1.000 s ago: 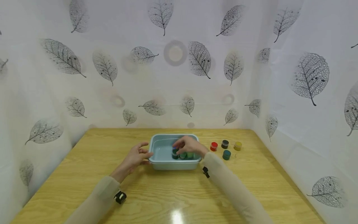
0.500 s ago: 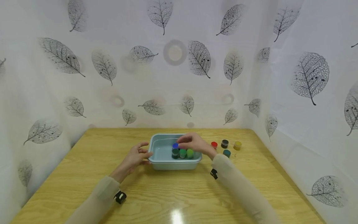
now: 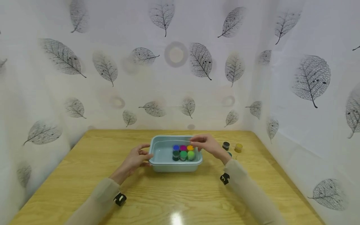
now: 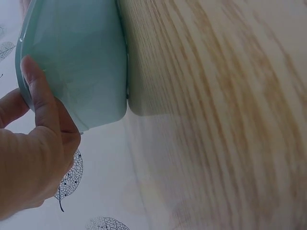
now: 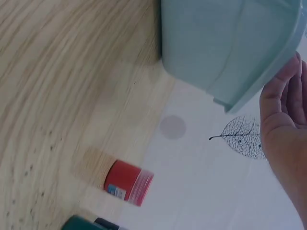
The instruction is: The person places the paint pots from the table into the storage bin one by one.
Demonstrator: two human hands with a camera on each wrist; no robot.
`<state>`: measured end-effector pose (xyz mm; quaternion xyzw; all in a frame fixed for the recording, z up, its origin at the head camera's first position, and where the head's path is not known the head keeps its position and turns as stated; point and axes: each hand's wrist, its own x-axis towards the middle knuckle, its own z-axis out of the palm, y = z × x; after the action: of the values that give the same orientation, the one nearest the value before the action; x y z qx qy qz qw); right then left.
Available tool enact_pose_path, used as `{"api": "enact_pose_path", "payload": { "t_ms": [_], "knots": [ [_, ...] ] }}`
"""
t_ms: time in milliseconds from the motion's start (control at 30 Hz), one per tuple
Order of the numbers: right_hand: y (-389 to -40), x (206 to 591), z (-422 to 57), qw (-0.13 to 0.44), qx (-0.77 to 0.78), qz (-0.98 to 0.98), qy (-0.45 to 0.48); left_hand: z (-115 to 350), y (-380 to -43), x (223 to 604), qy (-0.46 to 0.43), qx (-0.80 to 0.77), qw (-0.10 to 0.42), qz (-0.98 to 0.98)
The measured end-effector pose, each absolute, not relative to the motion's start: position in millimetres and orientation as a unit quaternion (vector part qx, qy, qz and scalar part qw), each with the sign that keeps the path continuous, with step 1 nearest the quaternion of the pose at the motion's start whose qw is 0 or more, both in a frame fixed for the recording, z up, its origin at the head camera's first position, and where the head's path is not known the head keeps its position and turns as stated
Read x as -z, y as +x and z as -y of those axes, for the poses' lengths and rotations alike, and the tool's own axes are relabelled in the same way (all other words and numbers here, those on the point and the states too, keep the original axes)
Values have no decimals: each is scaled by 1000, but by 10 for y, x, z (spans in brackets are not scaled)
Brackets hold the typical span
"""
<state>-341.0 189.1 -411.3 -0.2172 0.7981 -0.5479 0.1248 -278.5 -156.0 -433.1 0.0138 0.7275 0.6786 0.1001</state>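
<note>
A light blue plastic tub (image 3: 174, 168) stands on the wooden table. My left hand (image 3: 134, 161) grips its left end, the thumb against the rim, as the left wrist view also shows. Inside the tub, toward the right, small paint jars stand in two rows: blue (image 3: 176, 147), magenta (image 3: 183, 148) and orange (image 3: 190, 147) behind, dark green (image 3: 176, 155), green (image 3: 183, 155) and light green (image 3: 191, 155) in front. My right hand (image 3: 209, 146) reaches across the tub's right rim, fingers loosely bent, with no jar visible in it.
Right of the tub, a black jar (image 3: 226, 145) and a yellow jar (image 3: 238, 147) stand on the table. A teal jar (image 3: 229, 154) is partly covered by my right arm. The right wrist view shows a red jar (image 5: 128, 182). A leaf-patterned curtain (image 3: 174, 78) hangs behind.
My right hand has drawn back rightward from over the jars to the tub's right rim, uncovering the magenta and orange jars and covering the red one. The left hand keeps its grip.
</note>
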Motion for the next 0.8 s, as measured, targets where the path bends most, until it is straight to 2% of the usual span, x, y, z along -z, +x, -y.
{"api": "enact_pose_path", "payload": {
  "t_ms": [300,567,800],
  "knots": [
    [-3467,4071,-2204,139,523,-818,-197,1553,-2805,4326,17,-677,105,-729],
    [-3537,4073,-2514,178,497,-822,-215,1547,-2810,4327,14,-670,110,-734],
    [-3548,4056,-2778,163,479,-842,-186,1543,-2806,4327,12,-667,106,-738]
  ]
}}
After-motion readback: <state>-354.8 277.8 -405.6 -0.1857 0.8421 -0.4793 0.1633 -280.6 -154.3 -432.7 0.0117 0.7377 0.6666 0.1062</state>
